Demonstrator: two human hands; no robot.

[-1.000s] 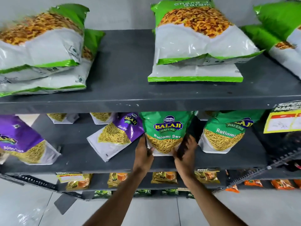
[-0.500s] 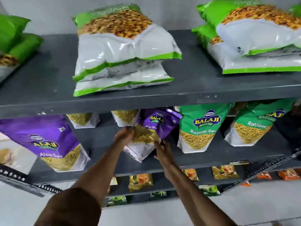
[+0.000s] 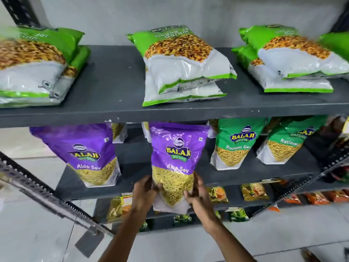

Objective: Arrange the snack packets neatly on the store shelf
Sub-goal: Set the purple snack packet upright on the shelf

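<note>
Fingers (image 3: 157,186) of the left hand (image 3: 144,193) curl round the lower left edge of a purple Aloo Sev packet (image 3: 174,163), while the right hand (image 3: 196,193) clasps its lower right edge, so both hands are closed on the one packet. It stands upright, its base hanging in front of the middle shelf (image 3: 132,190) edge and its top reaching up to the underside of the top shelf (image 3: 113,110). To its left on the middle shelf leans a second purple packet (image 3: 90,154); to its right stand two green Ratlami Sev packets (image 3: 236,146), side by side. On the top shelf lie stacks of green-and-white packets (image 3: 185,67). Small packets (image 3: 254,191) line the lower shelves beneath.
</note>
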